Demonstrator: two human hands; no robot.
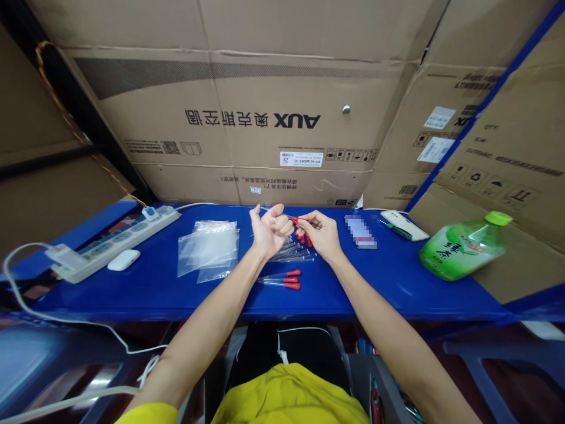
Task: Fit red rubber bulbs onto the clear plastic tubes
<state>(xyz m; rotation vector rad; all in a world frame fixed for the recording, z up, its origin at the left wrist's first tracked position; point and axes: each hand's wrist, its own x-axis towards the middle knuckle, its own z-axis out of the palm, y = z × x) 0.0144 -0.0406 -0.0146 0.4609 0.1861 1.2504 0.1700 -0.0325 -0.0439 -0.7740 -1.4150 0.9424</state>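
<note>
My left hand (270,229) is closed in a fist round a thin glass dropper tube, mostly hidden by the fingers. My right hand (321,232) pinches the red rubber bulb (295,220) at the tube's right end. Under and between the hands lie several loose glass tubes (293,253) and a small cluster of red rubber bulbs (303,239), partly covered by my fingers. Nearer the table's front edge, three droppers with red bulbs (291,280) lie side by side, bulbs to the right.
Clear plastic bags (209,247) lie left of my hands. Further left are a white earphone case (124,259) and a power strip (128,238). On the right are a phone (361,231), a green screwdriver (397,229) on a white object (410,226), and a green bottle (461,247). Cardboard walls (247,88) enclose the blue table (375,288).
</note>
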